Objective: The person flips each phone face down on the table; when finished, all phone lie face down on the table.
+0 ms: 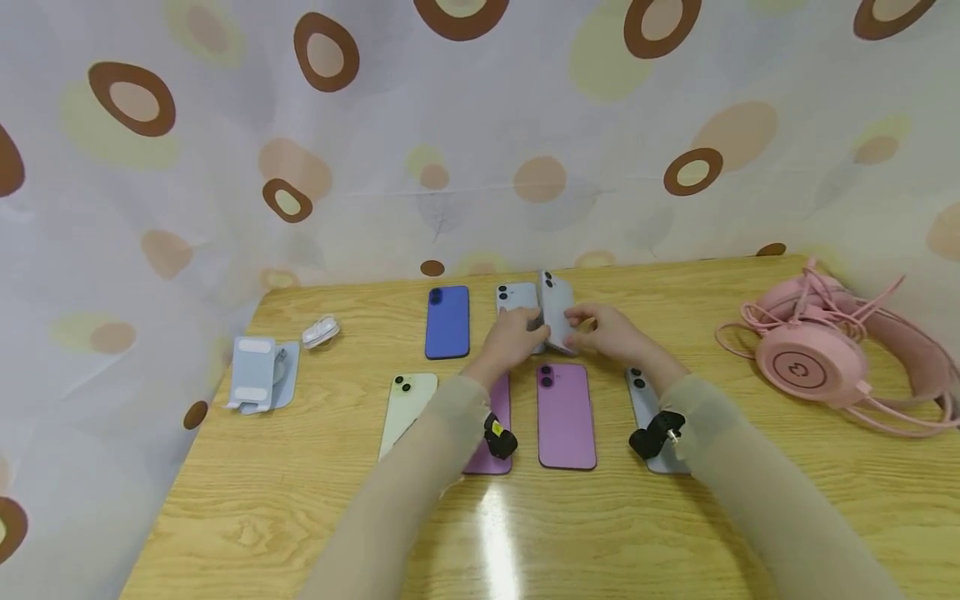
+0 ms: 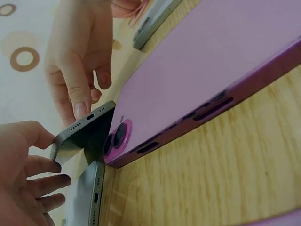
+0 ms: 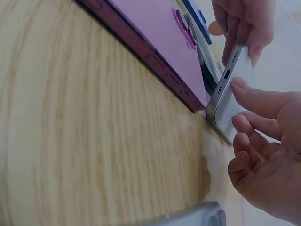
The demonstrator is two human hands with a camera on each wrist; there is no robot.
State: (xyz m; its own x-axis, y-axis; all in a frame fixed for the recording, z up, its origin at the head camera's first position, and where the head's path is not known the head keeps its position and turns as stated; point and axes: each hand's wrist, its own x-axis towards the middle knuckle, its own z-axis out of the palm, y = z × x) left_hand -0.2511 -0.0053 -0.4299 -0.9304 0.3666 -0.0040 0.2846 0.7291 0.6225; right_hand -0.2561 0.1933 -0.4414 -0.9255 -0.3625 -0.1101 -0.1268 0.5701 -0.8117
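A white phone [image 1: 558,310] stands tilted, its left edge raised, over a second pale phone [image 1: 517,293] lying flat beside it. My left hand [image 1: 514,340] grips the tilted phone by its raised edge, the thumb near the lower corner. From the other side my right hand [image 1: 609,332] rests its thumb on the phone's back, other fingers loosely bent, as the right wrist view shows. Just below the hands lies a purple phone [image 1: 566,417], camera side up; in the left wrist view it fills the upper right.
A blue phone [image 1: 447,323] lies at the back left, a pale green phone [image 1: 408,408] nearer. Under the forearms are another purple phone [image 1: 487,460] and a white-blue phone [image 1: 667,460]. Pink headphones [image 1: 813,358] sit right; a folding stand [image 1: 257,375] and white cable [image 1: 321,332] sit left.
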